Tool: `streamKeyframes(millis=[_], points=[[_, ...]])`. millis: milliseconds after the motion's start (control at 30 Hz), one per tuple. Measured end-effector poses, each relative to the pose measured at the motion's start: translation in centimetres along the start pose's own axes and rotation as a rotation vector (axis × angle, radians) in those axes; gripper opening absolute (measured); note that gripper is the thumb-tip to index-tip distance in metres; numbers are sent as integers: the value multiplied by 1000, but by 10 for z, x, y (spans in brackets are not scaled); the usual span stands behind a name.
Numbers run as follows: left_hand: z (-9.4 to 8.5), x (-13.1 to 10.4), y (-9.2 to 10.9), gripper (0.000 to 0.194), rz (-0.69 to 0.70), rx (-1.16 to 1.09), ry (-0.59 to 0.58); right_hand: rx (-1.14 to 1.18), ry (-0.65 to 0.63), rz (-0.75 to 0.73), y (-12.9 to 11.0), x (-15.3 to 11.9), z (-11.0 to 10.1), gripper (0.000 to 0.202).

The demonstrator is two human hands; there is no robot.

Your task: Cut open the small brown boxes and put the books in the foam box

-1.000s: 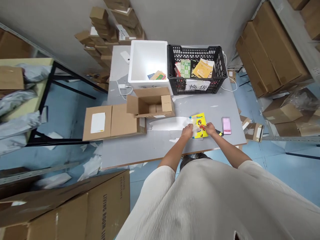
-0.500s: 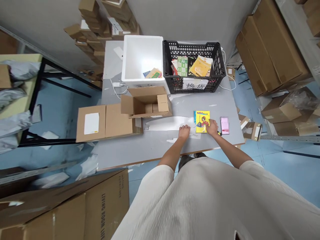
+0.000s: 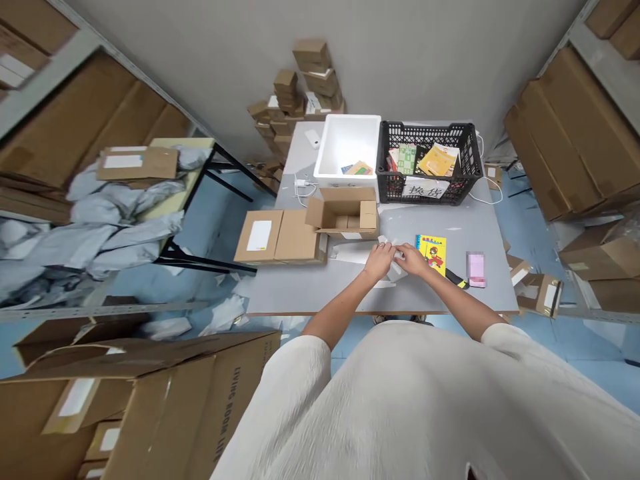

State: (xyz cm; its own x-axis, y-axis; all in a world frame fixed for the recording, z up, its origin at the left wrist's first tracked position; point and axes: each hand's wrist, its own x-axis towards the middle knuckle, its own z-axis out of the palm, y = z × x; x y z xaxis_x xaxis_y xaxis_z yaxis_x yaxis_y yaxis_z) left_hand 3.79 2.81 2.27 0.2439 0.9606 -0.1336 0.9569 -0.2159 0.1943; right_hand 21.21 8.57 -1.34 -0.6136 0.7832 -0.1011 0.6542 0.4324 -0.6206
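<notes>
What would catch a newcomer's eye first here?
Probably the bright yellow booklet, flat on the grey table beside the right hand. Next, the black crate at the back of the table, holding booklets and paper items, with the glaring white bin directly to its left.

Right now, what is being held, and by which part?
A white wrapper, seemingly by its crumpled middle, in the left hand and right hand; the fingers hide the exact grip.

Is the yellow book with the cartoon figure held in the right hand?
No, the yellow book lies on the grey table, while the right hand holds crumpled white wrapping.
</notes>
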Motion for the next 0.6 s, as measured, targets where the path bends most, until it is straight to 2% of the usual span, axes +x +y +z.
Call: streamKeyframes(millis=[133, 267, 400, 500, 600], points=[[-42, -9, -18, 36, 39, 25, 135, 42, 92, -84, -33, 21, -17, 18], [-88, -17, -48, 37, 51, 21, 305, 75, 244, -223, -72, 51, -38, 20], [-127, -26, -82, 48, 43, -31, 506, 147, 412, -322, -117, 92, -53, 28], [-140, -33, -105, 55, 34, -67, 594, 206, 510, -364, -144, 123, -54, 32], [-134, -38, -125, 62, 7, -96, 584, 216, 534, -331, -155, 146, -41, 32]])
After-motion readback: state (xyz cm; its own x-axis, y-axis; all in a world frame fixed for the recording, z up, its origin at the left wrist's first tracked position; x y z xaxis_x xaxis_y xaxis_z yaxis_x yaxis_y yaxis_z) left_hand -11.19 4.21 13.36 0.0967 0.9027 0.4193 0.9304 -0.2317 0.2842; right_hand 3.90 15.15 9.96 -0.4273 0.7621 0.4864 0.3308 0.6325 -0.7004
